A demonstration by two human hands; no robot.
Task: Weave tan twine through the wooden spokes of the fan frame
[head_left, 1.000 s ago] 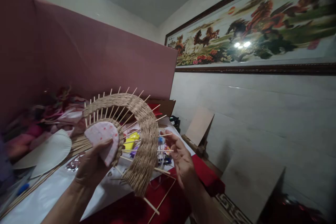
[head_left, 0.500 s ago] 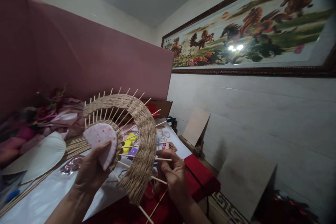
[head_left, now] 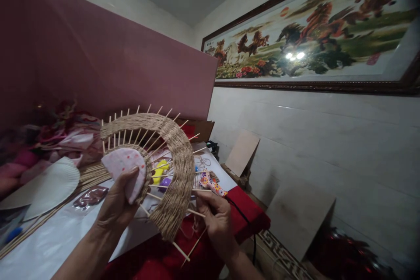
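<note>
Steadying grip: the left hand (head_left: 117,203) clasps the pale half-round fabric pad with red dots (head_left: 126,162), thumb across its face and the other fingers mostly hidden behind. This firm hub is the best place to bear the weight, with no squeeze on the weave.
Woven fan: it stands up from the left fingers, its curved tan cord band (head_left: 185,157) arching above and across towards the right fingers.
Right fingers: the right hand (head_left: 218,218) is curled beside the outer edge of the band, its index finger at a slim pale wooden stick (head_left: 202,190). Whether the fingertips pinch the stick or a strand, I cannot tell.
Stick handling: light, short pressure close to the band should suit best; pushing at the free tip could bend the stick or spread the cords.
Spacing: the ribs splay unevenly near the right fingers, so even gaps are worth checking by eye, with the pad held from twisting.
Lower end: a thicker stick (head_left: 181,251) juts out below the band, nearer the body than the right fingers, and could snag on the red cloth (head_left: 251,210).
Bench: beyond the fingers, a yellow item (head_left: 160,169) and a flower-patterned piece (head_left: 216,187) lie on the white covering (head_left: 42,245); lifting the fan clear of them should avoid catching.
</note>
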